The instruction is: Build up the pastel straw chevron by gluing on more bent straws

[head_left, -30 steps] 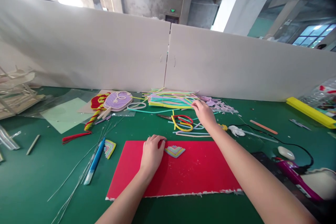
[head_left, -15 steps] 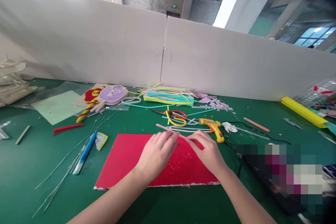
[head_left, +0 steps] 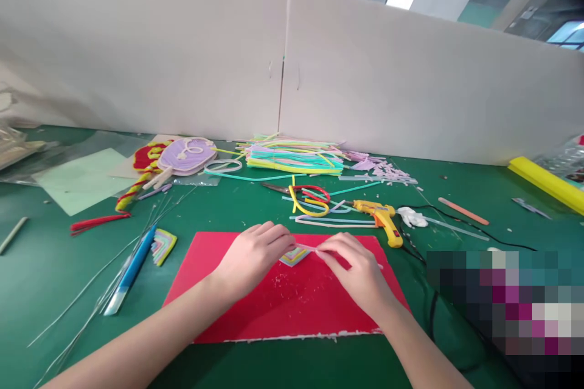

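Note:
Both of my hands meet over the red foam board (head_left: 255,310) on the green table. My left hand (head_left: 253,253) and my right hand (head_left: 353,270) each pinch one end of a thin pink strip (head_left: 306,247). Just under the strip, on the board, lies a small layered pastel piece (head_left: 292,257), partly hidden by my left fingers. White crumbs are scattered on the board below it.
A yellow glue gun (head_left: 381,219) lies just beyond the board, its black cord running right. Behind it are loose coloured strips (head_left: 292,161), a purple-and-red craft piece (head_left: 182,157), scissors, a blue pen (head_left: 130,270) with thin wires, and a white partition (head_left: 365,73).
My right hand came back from the strip pile with a pink strip. Both hands then drew together and lowered the strip over the pastel piece. The camera tilted down.

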`<state>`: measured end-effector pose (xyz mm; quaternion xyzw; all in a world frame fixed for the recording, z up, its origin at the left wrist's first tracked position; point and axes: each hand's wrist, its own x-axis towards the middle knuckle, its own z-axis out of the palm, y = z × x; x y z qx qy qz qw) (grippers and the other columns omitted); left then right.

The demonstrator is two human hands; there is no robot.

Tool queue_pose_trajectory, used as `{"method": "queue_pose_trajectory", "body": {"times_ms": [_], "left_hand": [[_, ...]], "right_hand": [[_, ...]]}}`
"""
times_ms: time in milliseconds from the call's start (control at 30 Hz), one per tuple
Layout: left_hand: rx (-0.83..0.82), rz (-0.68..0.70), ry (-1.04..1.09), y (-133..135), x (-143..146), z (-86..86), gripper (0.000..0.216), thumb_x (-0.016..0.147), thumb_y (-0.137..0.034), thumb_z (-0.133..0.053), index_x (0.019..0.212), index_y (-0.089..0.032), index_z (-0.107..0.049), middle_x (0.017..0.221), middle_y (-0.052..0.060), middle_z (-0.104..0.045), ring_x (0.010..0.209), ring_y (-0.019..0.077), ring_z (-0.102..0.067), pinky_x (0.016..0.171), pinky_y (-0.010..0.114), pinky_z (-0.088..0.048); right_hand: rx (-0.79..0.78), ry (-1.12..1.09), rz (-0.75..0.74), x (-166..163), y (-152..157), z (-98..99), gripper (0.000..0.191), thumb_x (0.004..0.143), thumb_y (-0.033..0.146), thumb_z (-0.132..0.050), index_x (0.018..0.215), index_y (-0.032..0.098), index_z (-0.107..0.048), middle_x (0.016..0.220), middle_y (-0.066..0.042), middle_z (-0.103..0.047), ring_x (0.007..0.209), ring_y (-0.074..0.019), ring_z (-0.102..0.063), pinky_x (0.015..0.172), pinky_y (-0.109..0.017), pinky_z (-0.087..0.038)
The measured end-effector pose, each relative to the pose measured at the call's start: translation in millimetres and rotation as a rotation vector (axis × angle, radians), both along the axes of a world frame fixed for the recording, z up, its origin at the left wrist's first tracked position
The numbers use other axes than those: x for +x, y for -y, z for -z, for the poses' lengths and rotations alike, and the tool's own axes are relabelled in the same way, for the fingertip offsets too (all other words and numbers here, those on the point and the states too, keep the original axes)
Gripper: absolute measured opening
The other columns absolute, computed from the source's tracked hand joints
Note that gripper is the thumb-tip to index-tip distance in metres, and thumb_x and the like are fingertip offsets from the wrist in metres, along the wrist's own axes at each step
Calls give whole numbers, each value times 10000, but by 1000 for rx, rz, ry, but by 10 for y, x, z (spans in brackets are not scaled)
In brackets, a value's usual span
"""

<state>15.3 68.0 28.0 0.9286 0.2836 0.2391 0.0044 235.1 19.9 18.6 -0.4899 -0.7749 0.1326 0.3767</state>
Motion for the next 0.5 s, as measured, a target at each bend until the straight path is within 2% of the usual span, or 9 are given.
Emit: {"method": "queue_pose_trajectory", "body": {"times_ms": [167,267,500], "left_hand": [[-47,-50,81,72,19,56,270,962,-246,-385,894,-170,-634,842,40,-673,732,164,-558,635,278,-396],[-110,-90,138,102,65,56,192,936,-252,-461,883,-183,-631,825,17,-683,763,168,-555,678,292,-378],[-225,-17,192,174,95,82,119,917,-212,-508,886,-194,-622,841,-6,-678,807,150,-554,772,297,-365]], "right_hand": [[-46,-33,-17,-2,-12,51,58,877,212,-568,883,219,-625,820,-30,-647,798,-167,-601,724,-290,-493],[-60,-41,-37,-30,5,105,73,880,203,-560,890,212,-632,810,-33,-645,795,-171,-595,719,-301,-490],[-50,-65,-80,-124,63,128,104,881,213,-563,919,212,-660,836,-34,-660,804,-168,-601,725,-310,-490]]}}
